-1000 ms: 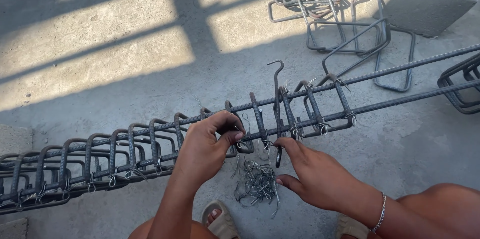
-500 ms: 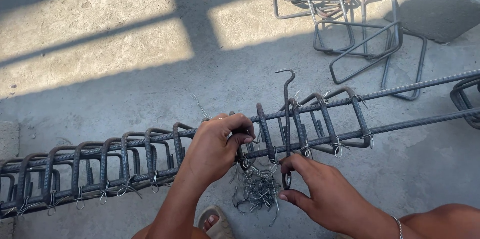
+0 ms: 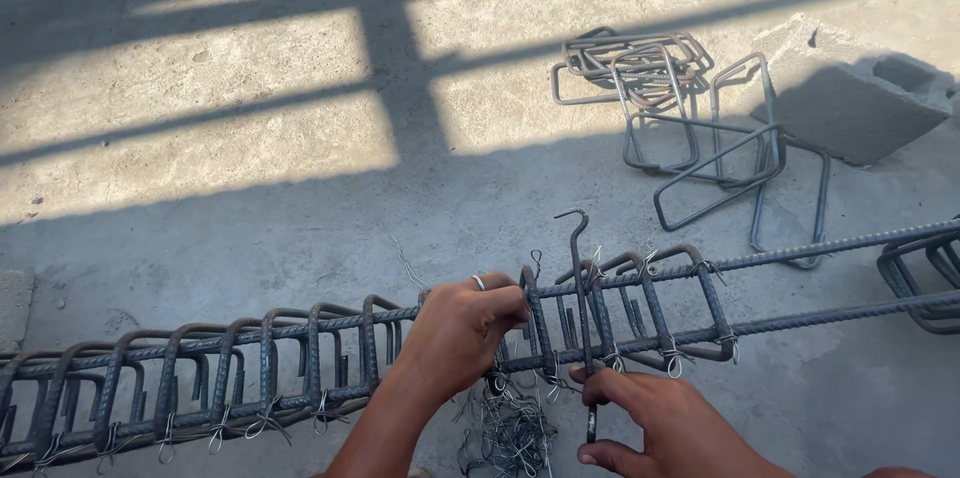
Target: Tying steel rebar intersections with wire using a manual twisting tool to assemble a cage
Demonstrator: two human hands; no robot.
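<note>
- Two hands work at one spot: left hand clenched around the rebar cage, right hand pinching the hook tool low on its shaft.
- Cage likely heavy, rigid; its long axis runs left-right past the fingers.
- Hook is stiff, upright, its tip above the fingers.
- Tie wires look soft and springy, bunched below the fingers.

My left hand is knuckles up, fingers curled closed round a stirrup of the rebar cage, ring on one finger, forearm running down and left from it. My right hand sits just below the cage, right of the left hand, palm down, thumb and forefinger pinched on the shaft of the hooked tying tool.
</note>
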